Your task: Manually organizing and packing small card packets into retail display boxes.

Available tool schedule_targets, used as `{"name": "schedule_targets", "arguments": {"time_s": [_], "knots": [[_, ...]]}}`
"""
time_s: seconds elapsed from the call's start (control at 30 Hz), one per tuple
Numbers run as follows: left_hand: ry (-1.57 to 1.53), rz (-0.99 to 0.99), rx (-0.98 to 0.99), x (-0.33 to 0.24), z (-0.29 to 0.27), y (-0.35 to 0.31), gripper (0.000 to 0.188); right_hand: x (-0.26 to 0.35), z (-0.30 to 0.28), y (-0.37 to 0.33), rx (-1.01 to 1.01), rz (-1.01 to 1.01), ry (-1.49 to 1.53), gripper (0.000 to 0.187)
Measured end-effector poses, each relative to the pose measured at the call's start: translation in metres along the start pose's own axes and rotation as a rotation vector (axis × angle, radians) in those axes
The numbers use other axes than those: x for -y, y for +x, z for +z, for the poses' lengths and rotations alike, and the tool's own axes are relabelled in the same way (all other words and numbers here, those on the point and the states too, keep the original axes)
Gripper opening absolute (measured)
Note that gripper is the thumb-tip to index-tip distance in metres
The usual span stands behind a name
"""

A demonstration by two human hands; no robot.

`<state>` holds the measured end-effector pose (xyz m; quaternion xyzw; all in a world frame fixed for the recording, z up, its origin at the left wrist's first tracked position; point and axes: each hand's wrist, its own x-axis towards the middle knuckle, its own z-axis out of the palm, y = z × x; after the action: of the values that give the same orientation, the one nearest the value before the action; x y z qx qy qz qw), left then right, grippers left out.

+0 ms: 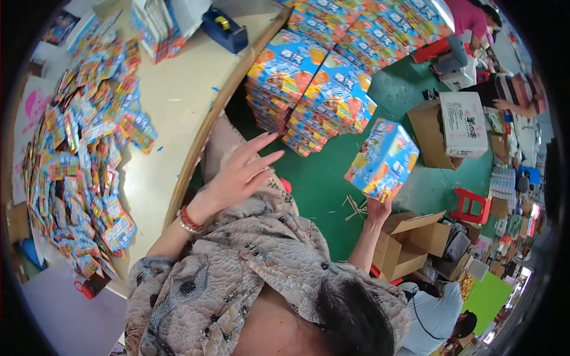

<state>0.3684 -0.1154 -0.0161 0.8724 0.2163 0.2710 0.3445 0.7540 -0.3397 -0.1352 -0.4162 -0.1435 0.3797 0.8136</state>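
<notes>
My right hand [380,204] grips the lower end of a blue printed carton [385,159] with orange fruit pictures, holding it up over the green floor; some of its fingers are hidden by the carton. Between the table edge and the stacked cartons, my left hand [242,173] hovers with fingers spread and nothing in it. Tall stacks of matching blue cartons [288,62] rise just beyond my left hand. On the table to the left lies a big heap of small colourful printed packets [83,160].
The cream table [160,113] has a raised wooden edge [196,148]. A blue tape dispenser [224,31] stands at its far side. Right of me are an open cardboard box [409,246], a red stool [470,206] and a white carton [463,124]. Other people [430,311] sit or stand nearby.
</notes>
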Motion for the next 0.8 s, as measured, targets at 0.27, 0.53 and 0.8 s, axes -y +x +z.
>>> {"name": "schedule_targets", "arguments": {"time_s": [0.27, 0.53, 0.8], "knots": [[0.090, -0.276, 0.072, 0.010, 0.008, -0.031, 0.030, -0.057, -0.087, 0.112, -0.134, 0.183, -0.119, 0.073], [0.158, -0.571, -0.027, -0.005, 0.014, -0.051, 0.027, -0.112, -0.105, 0.271, -0.127, 0.266, -0.075, 0.066], [0.150, -0.693, -0.069, -0.008, 0.030, -0.055, 0.029, -0.213, -0.157, 0.324, -0.479, 0.511, -0.548, 0.080]]}}
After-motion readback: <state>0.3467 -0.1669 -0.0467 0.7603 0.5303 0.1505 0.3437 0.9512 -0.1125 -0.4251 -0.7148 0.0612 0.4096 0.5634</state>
